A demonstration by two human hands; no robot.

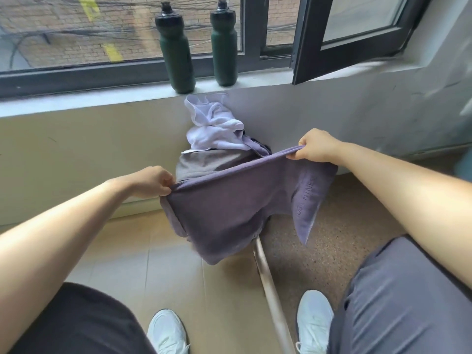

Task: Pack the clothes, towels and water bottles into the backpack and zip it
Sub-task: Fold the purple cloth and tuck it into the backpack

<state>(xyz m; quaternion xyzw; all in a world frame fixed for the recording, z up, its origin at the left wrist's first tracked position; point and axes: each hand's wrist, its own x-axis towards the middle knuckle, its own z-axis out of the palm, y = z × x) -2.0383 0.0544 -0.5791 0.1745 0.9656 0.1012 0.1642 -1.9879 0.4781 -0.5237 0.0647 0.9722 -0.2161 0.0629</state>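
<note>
A purple towel (229,208) with embossed lettering hangs stretched between my hands above the floor. My left hand (150,181) pinches its upper left corner. My right hand (316,146) pinches its upper right edge. Behind the towel, against the wall, lies a pile with a white cloth (213,126) on top and a grey garment (204,162) under it. Two dark green water bottles (176,49) (224,44) stand upright on the window sill (76,103). No backpack is plainly visible; the towel hides whatever lies under the pile.
An open window sash (344,44) juts inward above the sill at the right. A pale metal strip (268,290) divides tan floor tiles from speckled flooring. My knees and white shoes (167,333) fill the bottom edge.
</note>
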